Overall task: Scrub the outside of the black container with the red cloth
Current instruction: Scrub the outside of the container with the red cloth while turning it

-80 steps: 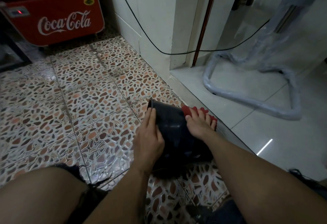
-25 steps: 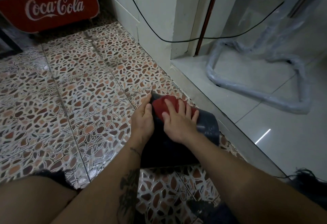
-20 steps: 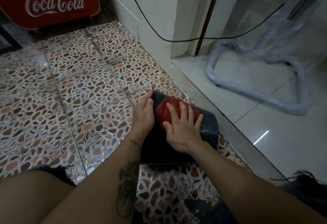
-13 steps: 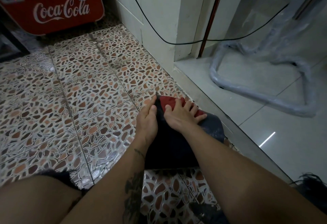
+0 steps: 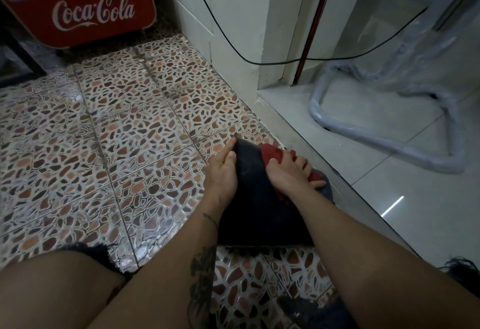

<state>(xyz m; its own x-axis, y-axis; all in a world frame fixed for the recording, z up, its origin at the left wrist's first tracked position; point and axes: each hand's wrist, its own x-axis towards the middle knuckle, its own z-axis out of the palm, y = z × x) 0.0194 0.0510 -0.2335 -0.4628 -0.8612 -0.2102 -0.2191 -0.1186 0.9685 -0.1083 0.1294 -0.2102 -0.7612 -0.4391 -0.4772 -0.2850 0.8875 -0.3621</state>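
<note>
You are sitting on a floor of pebble-patterned tiles, which ends at a grey threshold strip along its right edge; past that strip lie pale glossy tiles. At the far left corner of the patterned floor stands a red Coca-Cola cooler. A white wall corner rises at the far right of the patterned floor, with a black cable looping across it. On the pale tiles beyond sits a plastic-wrapped tubular frame.

The black container lies on its side on the patterned floor, close against the threshold strip, between your two forearms and just ahead of your knees. Its far end points away from you.

Your left hand lies along the container's left flank, fingers together and stretched forward, the thumb resting on the dark surface near the far end; the palm presses flat rather than wrapping around it.

Your right hand is on the upper right side of the container, fingers spread and pushed down on the red cloth. The cloth is pinned between that hand and the container's outer wall, bunched ahead of the fingertips and showing again beside the wrist. The two hands are near each other, with a band of bare black surface between them.
</note>
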